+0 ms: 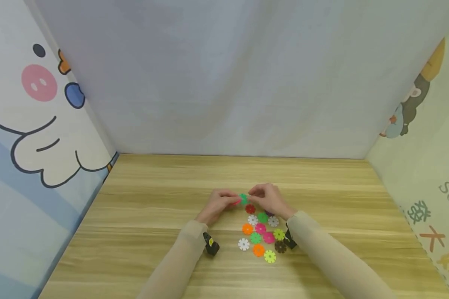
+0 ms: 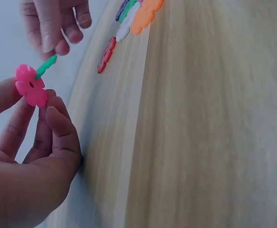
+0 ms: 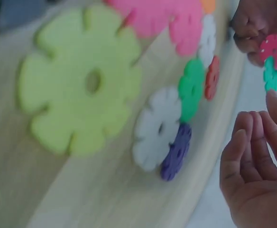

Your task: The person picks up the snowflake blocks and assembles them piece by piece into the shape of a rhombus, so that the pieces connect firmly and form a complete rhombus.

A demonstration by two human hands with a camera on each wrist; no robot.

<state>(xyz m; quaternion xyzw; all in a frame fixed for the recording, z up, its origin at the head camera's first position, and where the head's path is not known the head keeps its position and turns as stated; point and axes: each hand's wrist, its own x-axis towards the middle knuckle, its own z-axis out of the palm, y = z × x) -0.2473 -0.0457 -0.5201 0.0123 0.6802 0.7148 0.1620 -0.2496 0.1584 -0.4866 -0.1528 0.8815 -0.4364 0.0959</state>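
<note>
My left hand (image 1: 218, 203) pinches a pink snowflake disc (image 2: 30, 85) between thumb and fingers, above the wooden table. A green snowflake disc (image 3: 271, 74) is slotted into its edge and stands crosswise to it. At the free end of the green disc is my right hand (image 1: 269, 198), its thumb tip right at the edge in the right wrist view. The other fingers of that hand are bent loosely, apart from the thumb, with nothing between them. Nearest below on the table lies a red snowflake disc (image 1: 250, 209).
Several loose discs lie toward me, among them a white disc (image 1: 243, 244), an orange disc (image 1: 258, 250), a yellow-green disc (image 1: 270, 256) and a brown disc (image 1: 280, 247). A purple disc (image 3: 176, 152) lies partly under a white one. A curtain (image 1: 224, 83) closes off the table's back edge.
</note>
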